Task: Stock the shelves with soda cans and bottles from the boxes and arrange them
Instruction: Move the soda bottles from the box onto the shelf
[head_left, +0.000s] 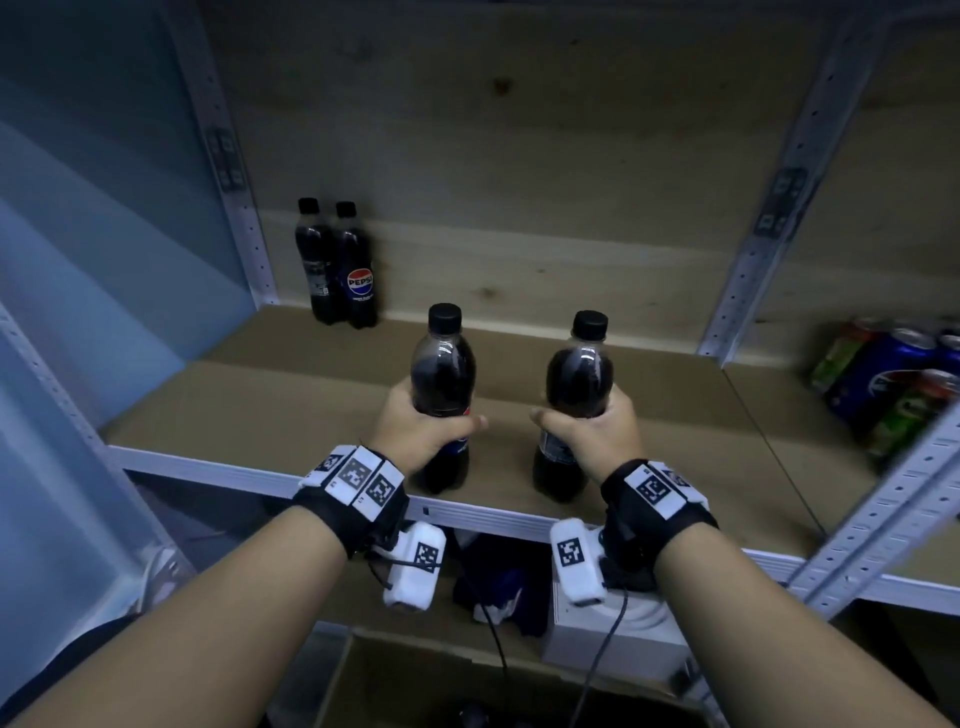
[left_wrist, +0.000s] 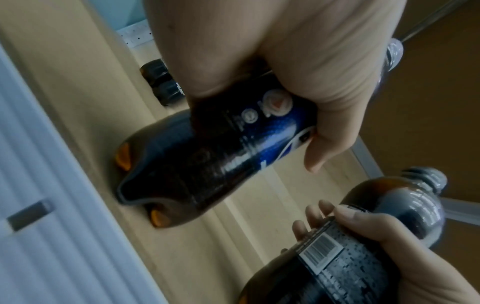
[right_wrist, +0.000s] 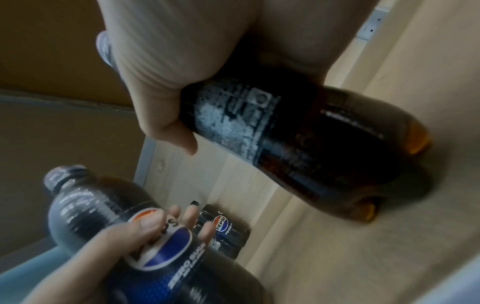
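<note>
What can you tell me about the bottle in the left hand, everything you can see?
The bottle in the left hand is clear plastic full of dark cola, with a black screw cap on top. A dark blue Pepsi label wraps its middle; the right wrist view shows the round red, white and blue logo. It stands upright near the front edge of the wooden shelf, its bumpy base apparently on the board. The left hand curls round the label, fingers and thumb in a firm grip. Nothing else touches it.
</note>
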